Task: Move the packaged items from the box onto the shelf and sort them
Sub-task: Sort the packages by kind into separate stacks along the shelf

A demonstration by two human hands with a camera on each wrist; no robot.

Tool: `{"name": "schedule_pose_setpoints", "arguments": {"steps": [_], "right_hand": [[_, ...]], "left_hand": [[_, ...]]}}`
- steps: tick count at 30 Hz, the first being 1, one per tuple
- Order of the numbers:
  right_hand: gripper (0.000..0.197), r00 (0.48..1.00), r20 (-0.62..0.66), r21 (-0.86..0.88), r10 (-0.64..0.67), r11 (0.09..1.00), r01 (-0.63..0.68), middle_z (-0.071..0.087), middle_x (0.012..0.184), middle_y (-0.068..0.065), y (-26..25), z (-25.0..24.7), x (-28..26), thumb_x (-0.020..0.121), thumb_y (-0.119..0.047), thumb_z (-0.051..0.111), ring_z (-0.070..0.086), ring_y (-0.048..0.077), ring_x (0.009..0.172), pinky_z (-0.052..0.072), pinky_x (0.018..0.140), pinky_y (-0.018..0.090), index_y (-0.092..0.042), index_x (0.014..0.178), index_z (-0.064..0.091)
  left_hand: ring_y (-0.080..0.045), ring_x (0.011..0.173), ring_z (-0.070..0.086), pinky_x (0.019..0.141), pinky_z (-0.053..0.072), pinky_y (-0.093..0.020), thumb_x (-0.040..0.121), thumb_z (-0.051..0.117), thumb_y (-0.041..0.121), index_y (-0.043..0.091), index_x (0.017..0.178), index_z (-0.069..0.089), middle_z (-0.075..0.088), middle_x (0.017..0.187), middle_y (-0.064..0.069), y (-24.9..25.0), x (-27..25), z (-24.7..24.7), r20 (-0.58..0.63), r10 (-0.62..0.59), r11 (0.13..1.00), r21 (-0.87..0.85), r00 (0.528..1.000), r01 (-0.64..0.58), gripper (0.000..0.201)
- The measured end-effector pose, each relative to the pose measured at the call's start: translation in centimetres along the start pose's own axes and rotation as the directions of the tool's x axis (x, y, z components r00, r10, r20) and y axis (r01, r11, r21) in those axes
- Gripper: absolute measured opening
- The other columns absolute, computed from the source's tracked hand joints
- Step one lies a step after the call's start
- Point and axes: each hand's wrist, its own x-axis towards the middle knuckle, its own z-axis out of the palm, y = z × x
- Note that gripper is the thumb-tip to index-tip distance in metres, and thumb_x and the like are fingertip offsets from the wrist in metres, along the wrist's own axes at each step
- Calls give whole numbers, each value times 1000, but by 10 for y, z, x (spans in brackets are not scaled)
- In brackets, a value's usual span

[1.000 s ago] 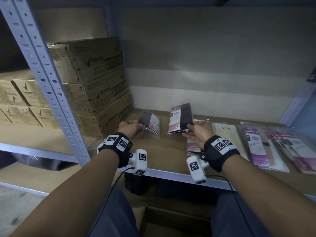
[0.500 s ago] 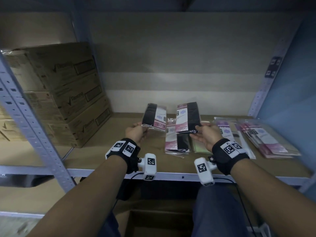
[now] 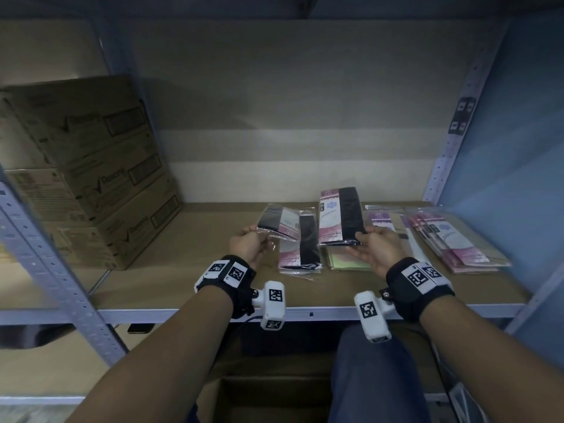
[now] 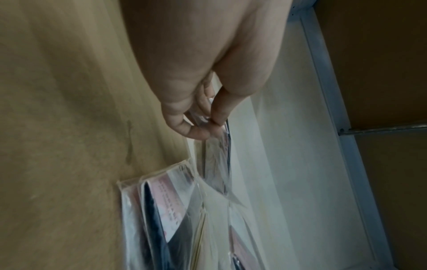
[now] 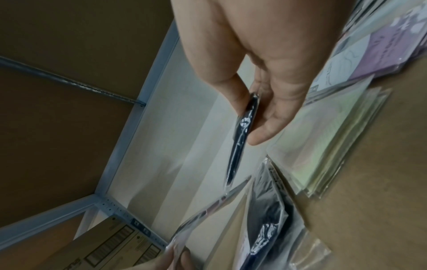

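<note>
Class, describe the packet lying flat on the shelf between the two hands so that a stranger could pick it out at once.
Start at the stacked cardboard cartons on the shelf's left and move right, past the left hand. Below the two raised packets lies a black-and-pink packet, flat on the board. Unlike the pale green packet beside it, it has a black strip, and no hand touches it.

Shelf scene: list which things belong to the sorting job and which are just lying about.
Part of the job:
- black packet, pinched by left hand
- black-and-pink packet, held by right hand
- sorted packets lying on the shelf

Just lying about:
- stacked cardboard cartons on the left
</note>
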Motion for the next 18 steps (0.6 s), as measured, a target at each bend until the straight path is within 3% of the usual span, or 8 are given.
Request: {"name": "schedule_pose_setpoints", "arguments": {"steps": [4,8,10,13,16,18], "right_hand": [[34,1000,7,-13,10,1000,-10,51,122,21,2,4,-4,88,15,42,57,37,108,56,73,40,-8,114,46],[37,1000,7,-50,23,999,-22,52,124,21,7,11,-7,89,13,46,59,32,98,57,72,39,-5,121,45],[44,1000,25,-74,3,997,-1,55,114,16,8,17,-11,89,13,46,59,30,98,56,76,40,-7,127,42],[53,999,40,-111,-24,993,29,52,96,6,10,27,-17,89,16,42,55,27,100,52,91,46,-8,136,36],[42,1000,31,-166,6,986,-1,54,117,16,17,36,-14,89,16,43,59,26,98,57,74,38,-4,126,42],[38,1000,25,-195,16,981,-11,54,119,18,24,41,-11,89,14,46,60,23,86,56,66,32,-2,123,45]], "left_hand": [[-20,63,57,61,52,-29,86,54,-12,7,89,55,63,82,-14,3,0,-5,10,18,1000,-9,1000,-18,19],[-22,66,57,66,50,-34,87,52,-11,3,104,53,62,88,-18,10,0,-15,-12,46,998,-32,999,-46,22],[-23,68,57,64,50,-31,87,52,-11,4,102,53,62,91,-19,13,1,-21,-39,58,997,-48,998,-59,21],[-22,69,57,64,49,-27,88,50,-12,11,86,51,61,86,-15,19,1,-31,-69,77,994,-69,995,-82,23],[-20,67,56,60,50,-24,89,48,-12,14,83,49,59,83,-13,26,1,-41,-90,102,991,-77,991,-109,26],[-19,67,56,58,50,-23,89,47,-13,14,83,48,59,83,-13,29,0,-48,-98,114,989,-81,989,-122,27]]}}
